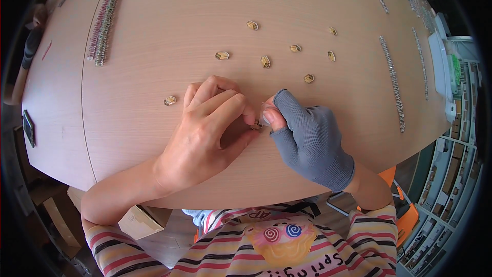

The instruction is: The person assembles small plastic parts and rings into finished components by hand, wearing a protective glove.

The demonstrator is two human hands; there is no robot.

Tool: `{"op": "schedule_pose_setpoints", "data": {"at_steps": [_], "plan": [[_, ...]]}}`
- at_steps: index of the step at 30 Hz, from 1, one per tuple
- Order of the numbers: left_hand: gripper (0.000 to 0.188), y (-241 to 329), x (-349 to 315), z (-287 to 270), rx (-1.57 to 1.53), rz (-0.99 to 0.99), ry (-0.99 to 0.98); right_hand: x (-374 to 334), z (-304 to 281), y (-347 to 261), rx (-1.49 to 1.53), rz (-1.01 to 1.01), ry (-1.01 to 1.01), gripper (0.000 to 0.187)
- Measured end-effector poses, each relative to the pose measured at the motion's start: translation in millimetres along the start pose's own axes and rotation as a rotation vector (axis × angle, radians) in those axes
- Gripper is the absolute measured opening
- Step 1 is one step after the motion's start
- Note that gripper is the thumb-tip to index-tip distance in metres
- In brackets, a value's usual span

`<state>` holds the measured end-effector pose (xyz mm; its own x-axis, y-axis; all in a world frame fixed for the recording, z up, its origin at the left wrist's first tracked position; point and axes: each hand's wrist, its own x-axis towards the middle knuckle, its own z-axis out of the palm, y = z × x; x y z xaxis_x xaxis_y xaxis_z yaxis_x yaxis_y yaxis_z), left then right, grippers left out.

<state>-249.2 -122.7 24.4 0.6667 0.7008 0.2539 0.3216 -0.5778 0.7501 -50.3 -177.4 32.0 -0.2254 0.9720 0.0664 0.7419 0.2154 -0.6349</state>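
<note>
Thumb and forefinger of my bare left hand (207,125) pinch a small gold hexagonal piece (256,125) just above the table or on it; I cannot tell which. Right beside it, my right hand (313,146), in a grey glove that leaves the fingertips bare, is closed with a scrap of clear plastic film (264,111) between thumb and fingers. The fingertips of both hands almost meet and partly hide both things. A like gold piece (169,101) lies to the left of my left hand. Several more, such as the gold piece (265,62), are scattered beyond my hands.
Long coiled strips (105,20) lie at the far left, and a silvery strip (393,84) runs along the right side of the wooden table (154,36). A phone (28,128) rests at the left edge. Another person's arm (25,61) reaches the left side. Shelving (451,174) stands at right.
</note>
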Motion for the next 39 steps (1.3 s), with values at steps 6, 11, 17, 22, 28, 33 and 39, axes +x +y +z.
{"op": "schedule_pose_setpoints", "data": {"at_steps": [6, 11, 17, 22, 28, 33, 39], "plan": [[0.028, -1, -2, -1, -0.001, 0.007, 0.001, 2, -6, -7, -0.024, 0.075, -0.103, 0.011], [0.027, -3, -2, 0, -0.024, 0.000, 0.002, 1, -5, -8, -0.071, 0.039, -0.076, 0.009], [0.025, 0, -2, 0, -0.027, 0.004, 0.023, -1, -3, -8, -0.148, -0.057, -0.029, 0.013], [0.024, 0, -2, 2, -0.018, 0.013, 0.035, 3, -7, -12, -0.134, -0.061, -0.070, 0.012], [0.024, 0, 0, 3, -0.020, 0.018, 0.029, 8, -9, -9, -0.112, -0.039, -0.125, 0.010], [0.024, 0, -1, 3, 0.010, 0.030, 0.032, 14, -14, -3, -0.124, -0.106, -0.170, 0.012], [0.025, 1, -1, 2, 0.019, 0.026, -0.002, 7, -8, 10, -0.073, -0.118, -0.114, 0.020]]}}
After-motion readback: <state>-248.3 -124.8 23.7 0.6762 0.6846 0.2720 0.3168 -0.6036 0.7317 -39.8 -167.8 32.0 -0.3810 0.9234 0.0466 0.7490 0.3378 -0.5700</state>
